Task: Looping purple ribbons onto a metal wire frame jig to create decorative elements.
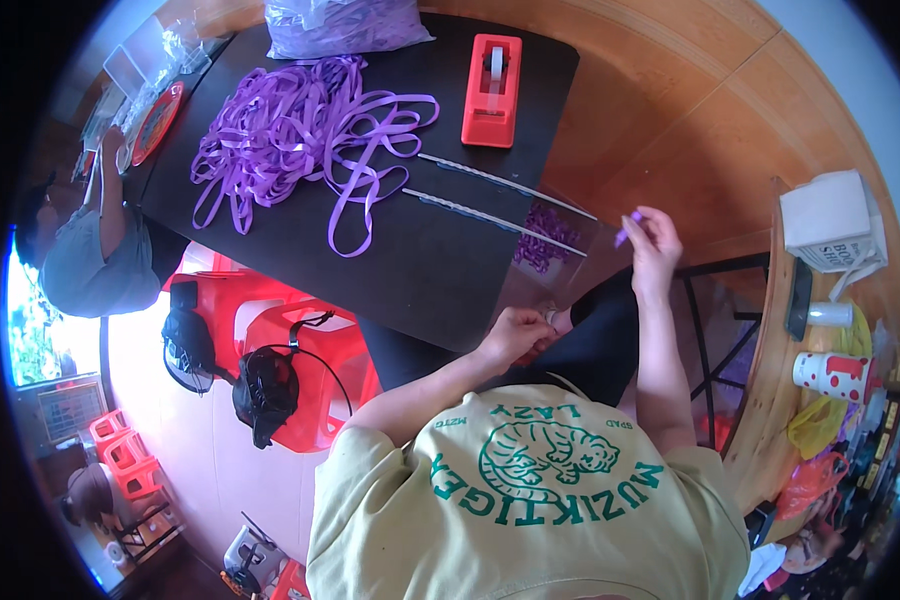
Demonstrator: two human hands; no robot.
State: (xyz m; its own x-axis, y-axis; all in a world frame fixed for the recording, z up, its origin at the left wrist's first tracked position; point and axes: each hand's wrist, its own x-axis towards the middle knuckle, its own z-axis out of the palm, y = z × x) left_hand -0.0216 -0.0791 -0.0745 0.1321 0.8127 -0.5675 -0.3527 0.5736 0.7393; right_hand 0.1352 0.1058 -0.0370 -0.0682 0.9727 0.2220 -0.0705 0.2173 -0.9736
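My right hand (pixel 656 250) is raised beyond the table's right edge, its fingers pinched on a small purple ribbon piece (pixel 627 230). My left hand (pixel 515 336) is closed low over my lap, near the table corner; what its fingers hold, if anything, I cannot make out. Two thin twisted metal rods (pixel 500 222) lie on the dark table (pixel 440 270), their ends jutting out past its edge toward my right hand. Below those ends sits a clear container or bag with many small purple pieces (pixel 542 240). A tangled heap of purple ribbon (pixel 280 125) covers the table's left part.
A red tape dispenser (pixel 491 92) and a clear bag of purple material (pixel 342 28) stand at the far side. Red stools (pixel 315 400) with black bags are at the left. Another person (pixel 105 245) sits at far left. A wooden shelf (pixel 765 390) with cups lines the right.
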